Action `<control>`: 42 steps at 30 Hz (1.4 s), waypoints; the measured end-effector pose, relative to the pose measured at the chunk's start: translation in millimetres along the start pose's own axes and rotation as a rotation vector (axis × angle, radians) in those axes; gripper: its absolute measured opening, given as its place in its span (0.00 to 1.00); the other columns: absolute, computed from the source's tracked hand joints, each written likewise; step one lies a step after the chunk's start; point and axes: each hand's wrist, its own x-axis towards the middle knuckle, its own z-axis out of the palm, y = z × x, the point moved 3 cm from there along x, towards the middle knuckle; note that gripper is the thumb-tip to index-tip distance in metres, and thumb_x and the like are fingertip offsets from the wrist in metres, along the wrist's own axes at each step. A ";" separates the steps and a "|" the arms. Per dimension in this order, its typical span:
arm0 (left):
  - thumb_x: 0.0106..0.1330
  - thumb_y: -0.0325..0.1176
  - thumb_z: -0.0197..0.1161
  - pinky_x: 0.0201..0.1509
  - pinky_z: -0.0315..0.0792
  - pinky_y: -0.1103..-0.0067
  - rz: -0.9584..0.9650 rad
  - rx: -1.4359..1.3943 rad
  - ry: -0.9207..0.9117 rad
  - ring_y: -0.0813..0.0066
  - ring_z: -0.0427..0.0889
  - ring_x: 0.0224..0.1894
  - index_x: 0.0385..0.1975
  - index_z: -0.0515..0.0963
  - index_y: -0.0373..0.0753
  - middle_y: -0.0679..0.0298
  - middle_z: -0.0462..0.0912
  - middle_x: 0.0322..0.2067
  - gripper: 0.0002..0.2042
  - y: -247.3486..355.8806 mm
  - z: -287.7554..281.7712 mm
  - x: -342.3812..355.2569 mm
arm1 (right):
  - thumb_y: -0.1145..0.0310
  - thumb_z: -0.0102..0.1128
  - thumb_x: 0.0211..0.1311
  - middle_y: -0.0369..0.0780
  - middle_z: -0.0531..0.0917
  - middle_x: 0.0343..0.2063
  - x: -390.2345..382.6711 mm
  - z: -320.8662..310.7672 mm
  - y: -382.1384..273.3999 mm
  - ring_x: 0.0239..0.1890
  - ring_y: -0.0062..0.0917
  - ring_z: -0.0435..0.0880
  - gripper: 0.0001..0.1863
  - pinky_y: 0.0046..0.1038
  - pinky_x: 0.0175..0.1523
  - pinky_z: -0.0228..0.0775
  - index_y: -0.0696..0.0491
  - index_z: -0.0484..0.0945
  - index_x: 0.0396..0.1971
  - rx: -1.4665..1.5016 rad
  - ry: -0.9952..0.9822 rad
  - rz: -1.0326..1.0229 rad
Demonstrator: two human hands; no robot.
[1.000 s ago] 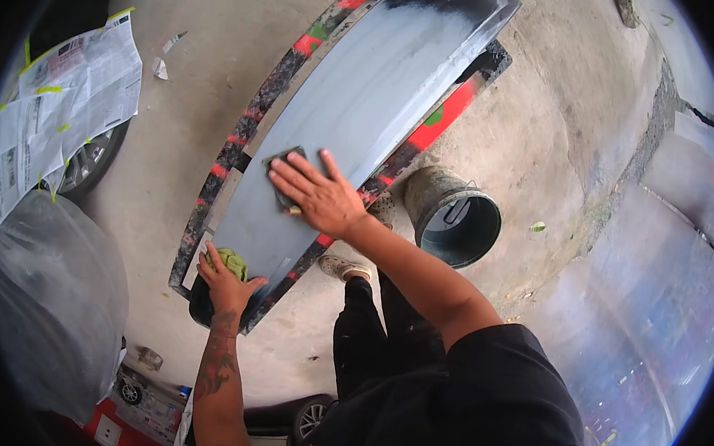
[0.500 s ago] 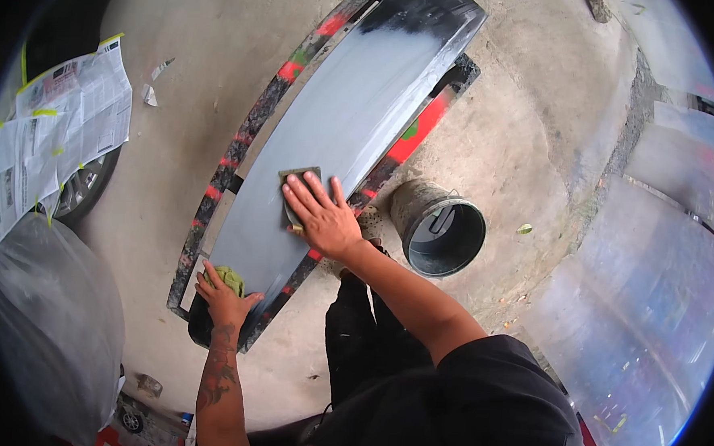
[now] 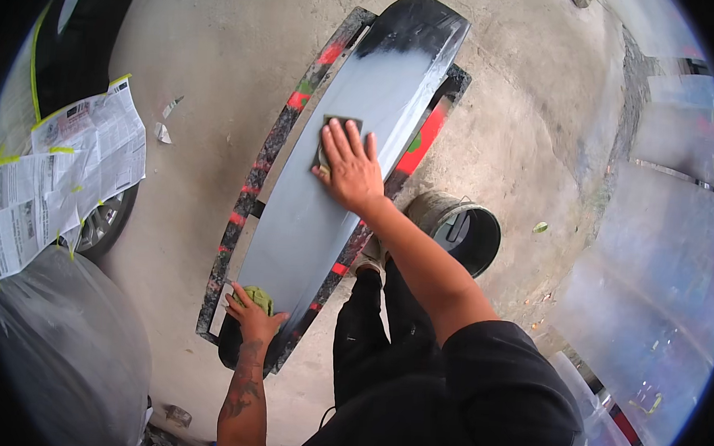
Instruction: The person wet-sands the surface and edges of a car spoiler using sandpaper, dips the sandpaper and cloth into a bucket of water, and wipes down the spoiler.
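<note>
On the panel, your spread right hand is covering a light-looking pad, best edge-gripped; your splayed left hand is touching soft-looking cloth.

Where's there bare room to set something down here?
Bare floor lies below the paper scraps, between newspaper sheets and the stand's left rail, and between bucket and leaf. The grey panel is bare above the pad under the right hand. Crowded: the panel's near end, with left hand and green cloth.
</note>
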 end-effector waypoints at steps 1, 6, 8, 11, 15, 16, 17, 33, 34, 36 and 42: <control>0.41 0.43 0.87 0.76 0.47 0.47 0.004 0.006 0.010 0.23 0.37 0.74 0.75 0.26 0.34 0.30 0.31 0.72 0.73 4.6 -3.7 -1.0 | 0.40 0.49 0.69 0.35 0.52 0.77 -26.0 9.0 -31.1 0.79 0.35 0.47 0.43 0.52 0.79 0.37 0.48 0.53 0.76 0.061 -0.131 -0.123; 0.48 0.34 0.83 0.76 0.49 0.46 0.034 -0.169 0.044 0.20 0.33 0.74 0.75 0.24 0.39 0.30 0.23 0.73 0.69 36.7 -10.5 4.8 | 0.43 0.51 0.69 0.29 0.51 0.78 -24.1 4.9 -30.6 0.79 0.27 0.48 0.40 0.51 0.80 0.34 0.42 0.53 0.77 0.125 -0.221 -0.454; 0.47 0.34 0.83 0.76 0.49 0.46 0.059 -0.180 0.068 0.20 0.32 0.74 0.76 0.25 0.41 0.30 0.23 0.73 0.69 72.5 -16.0 7.2 | 0.44 0.51 0.70 0.30 0.55 0.77 30.4 -15.7 18.8 0.79 0.27 0.50 0.39 0.51 0.80 0.35 0.42 0.53 0.76 0.092 -0.132 -0.308; 0.45 0.34 0.84 0.76 0.48 0.44 0.126 -0.165 0.046 0.18 0.32 0.73 0.76 0.26 0.42 0.31 0.23 0.73 0.70 125.1 -34.9 0.8 | 0.41 0.46 0.72 0.32 0.58 0.76 115.5 -42.9 102.4 0.78 0.29 0.52 0.37 0.51 0.79 0.37 0.44 0.58 0.75 -0.008 0.026 -0.216; 0.41 0.35 0.86 0.77 0.44 0.46 0.057 -0.144 0.040 0.23 0.30 0.75 0.75 0.24 0.41 0.32 0.22 0.73 0.74 148.8 -33.3 2.4 | 0.41 0.45 0.73 0.34 0.60 0.75 215.9 -82.6 226.4 0.77 0.34 0.54 0.37 0.56 0.76 0.44 0.47 0.59 0.74 -0.091 0.153 0.143; 0.39 0.35 0.87 0.77 0.45 0.45 0.047 -0.163 0.022 0.23 0.31 0.75 0.76 0.24 0.42 0.32 0.22 0.73 0.75 148.8 -33.4 0.8 | 0.42 0.45 0.73 0.35 0.60 0.75 218.8 -78.6 224.4 0.77 0.35 0.54 0.37 0.56 0.76 0.44 0.48 0.60 0.73 -0.083 0.184 0.151; 0.39 0.35 0.87 0.77 0.45 0.45 0.044 -0.158 0.016 0.23 0.31 0.75 0.76 0.24 0.42 0.32 0.22 0.73 0.75 146.3 -30.3 1.8 | 0.42 0.45 0.73 0.36 0.60 0.75 217.9 -72.4 219.1 0.77 0.36 0.54 0.36 0.56 0.76 0.45 0.49 0.60 0.73 -0.080 0.217 0.163; 0.41 0.38 0.87 0.77 0.48 0.53 0.065 -0.112 -0.001 0.26 0.30 0.75 0.73 0.22 0.31 0.30 0.19 0.71 0.74 143.5 -28.5 9.5 | 0.39 0.45 0.72 0.37 0.65 0.72 260.6 -76.9 306.0 0.75 0.36 0.58 0.37 0.54 0.74 0.49 0.49 0.64 0.71 0.022 0.183 0.284; 0.41 0.38 0.87 0.77 0.48 0.54 0.061 -0.119 0.004 0.26 0.30 0.75 0.73 0.22 0.30 0.29 0.18 0.70 0.75 140.5 -28.1 7.2 | 0.39 0.46 0.72 0.37 0.64 0.73 249.7 -70.1 280.2 0.75 0.36 0.57 0.37 0.54 0.74 0.48 0.48 0.63 0.71 0.009 0.190 0.210; 0.40 0.38 0.87 0.77 0.48 0.54 0.007 -0.051 -0.007 0.28 0.31 0.75 0.73 0.20 0.31 0.30 0.17 0.70 0.76 124.3 -28.3 5.9 | 0.39 0.48 0.70 0.36 0.62 0.74 205.3 -63.6 207.2 0.76 0.34 0.56 0.38 0.53 0.76 0.45 0.47 0.62 0.72 0.055 0.111 0.023; 0.40 0.39 0.87 0.78 0.48 0.55 0.047 -0.078 -0.005 0.28 0.30 0.75 0.72 0.20 0.30 0.29 0.16 0.70 0.76 131.9 -26.7 8.3 | 0.38 0.50 0.69 0.35 0.65 0.72 241.6 -83.9 251.6 0.75 0.32 0.59 0.38 0.52 0.77 0.44 0.46 0.64 0.71 0.052 0.172 0.015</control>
